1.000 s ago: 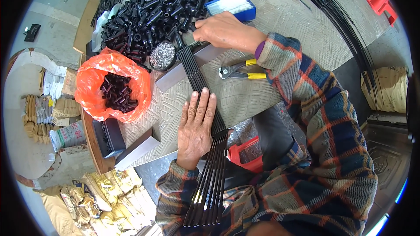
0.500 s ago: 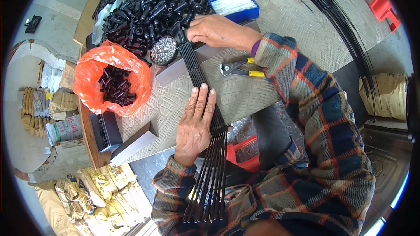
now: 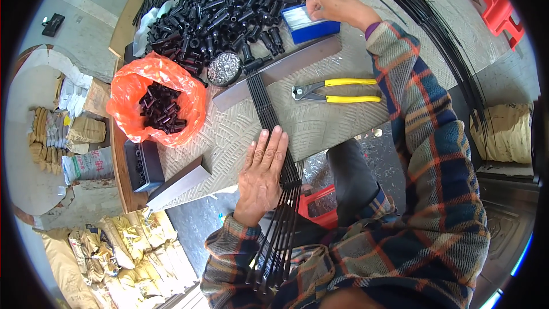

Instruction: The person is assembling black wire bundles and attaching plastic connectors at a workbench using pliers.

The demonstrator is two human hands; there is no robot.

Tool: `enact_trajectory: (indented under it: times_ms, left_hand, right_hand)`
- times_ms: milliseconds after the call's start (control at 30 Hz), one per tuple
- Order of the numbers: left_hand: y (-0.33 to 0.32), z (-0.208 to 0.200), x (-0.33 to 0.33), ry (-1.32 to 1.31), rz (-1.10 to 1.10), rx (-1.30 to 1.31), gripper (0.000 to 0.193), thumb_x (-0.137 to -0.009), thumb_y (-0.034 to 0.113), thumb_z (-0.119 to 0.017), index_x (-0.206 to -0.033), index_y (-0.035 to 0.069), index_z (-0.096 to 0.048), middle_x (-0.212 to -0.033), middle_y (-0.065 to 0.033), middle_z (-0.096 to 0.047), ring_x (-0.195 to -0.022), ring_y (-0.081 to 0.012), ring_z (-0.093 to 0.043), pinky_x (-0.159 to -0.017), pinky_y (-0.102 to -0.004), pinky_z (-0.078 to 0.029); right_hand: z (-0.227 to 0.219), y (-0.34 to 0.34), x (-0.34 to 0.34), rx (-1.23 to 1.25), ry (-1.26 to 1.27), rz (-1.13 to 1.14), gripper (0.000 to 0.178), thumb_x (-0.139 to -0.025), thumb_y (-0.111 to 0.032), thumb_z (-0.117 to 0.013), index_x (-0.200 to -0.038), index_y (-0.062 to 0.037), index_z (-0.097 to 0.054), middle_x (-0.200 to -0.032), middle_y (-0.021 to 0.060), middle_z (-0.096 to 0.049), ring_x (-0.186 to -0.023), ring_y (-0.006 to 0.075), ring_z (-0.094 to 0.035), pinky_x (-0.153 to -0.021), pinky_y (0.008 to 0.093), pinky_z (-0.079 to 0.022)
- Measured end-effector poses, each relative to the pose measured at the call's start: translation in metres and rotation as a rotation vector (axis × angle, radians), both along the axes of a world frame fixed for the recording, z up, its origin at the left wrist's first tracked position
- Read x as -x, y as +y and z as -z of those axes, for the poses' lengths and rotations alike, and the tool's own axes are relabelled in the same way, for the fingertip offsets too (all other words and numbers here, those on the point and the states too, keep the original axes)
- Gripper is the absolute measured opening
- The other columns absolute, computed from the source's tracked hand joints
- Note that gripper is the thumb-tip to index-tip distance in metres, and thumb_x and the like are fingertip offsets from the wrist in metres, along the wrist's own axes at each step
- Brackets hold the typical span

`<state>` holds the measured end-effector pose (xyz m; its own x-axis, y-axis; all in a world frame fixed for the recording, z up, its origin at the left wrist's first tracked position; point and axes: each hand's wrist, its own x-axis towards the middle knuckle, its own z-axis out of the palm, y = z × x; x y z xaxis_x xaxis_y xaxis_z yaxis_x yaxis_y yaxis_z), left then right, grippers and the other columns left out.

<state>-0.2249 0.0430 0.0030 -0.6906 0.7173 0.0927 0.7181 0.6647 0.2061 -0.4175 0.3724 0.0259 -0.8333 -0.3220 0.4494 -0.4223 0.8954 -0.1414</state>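
Since the earlier frame our right hand (image 3: 331,4) had left the top of the rods (image 3: 269,111) and travelled up to the blue box (image 3: 309,23), where it now rested over the box's open top. Its fingers curled down toward the white contents, but we could not tell whether that grip had closed on anything. Our left hand (image 3: 263,174) had stayed where it was, lying flat with fingers stretched out and slightly spread, palm pressed on the rods and not wrapped around them.

The rods ran as a tight black bundle from the metal bar (image 3: 274,74) down across the patterned surface (image 3: 337,123), passed under our left palm and fanned out over the near edge toward our lap. Yellow-handled pliers (image 3: 337,90) lay just right of the rods, apart from both hands. Black plastic parts (image 3: 223,8) were heaped beyond the bar, with a small round dish of screws (image 3: 224,68) beside them and an orange bag (image 3: 154,100) holding more black parts to the left.
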Motion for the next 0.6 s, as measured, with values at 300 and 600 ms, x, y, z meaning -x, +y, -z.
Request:
enact_trajectory:
  times_ms: [300,600]
  left_hand:
    - [0.001,0.003,-0.001,0.022,0.024,-0.069,0.099,-0.057,0.059,-0.069,-0.13,0.0,-0.037,-0.137,-0.0164,-0.035,-0.129,-0.0329,-0.03,-0.104,-0.0455,-0.024]
    - [0.005,0.0,-0.004,0.0,-0.02,-0.019,0.092,-0.067,0.061,-0.058,-0.134,0.003,-0.033,-0.14,-0.0115,-0.03,-0.132,-0.0282,-0.023,-0.108,-0.0441,-0.012]
  right_hand:
    - [-0.004,-0.007,-0.002,0.0,-0.158,0.002,0.005,-0.073,-0.01,-0.06,-0.072,-0.0056,-0.057,-0.079,0.0092,-0.054,-0.081,0.0274,-0.057,-0.07,0.0365,-0.044]
    - [0.001,-0.015,-0.002,-0.06,0.146,0.08,0.006,-0.076,-0.012,-0.057,-0.078,-0.0078,-0.06,-0.077,0.0101,-0.061,-0.078,0.0301,-0.06,-0.067,0.0393,-0.047]
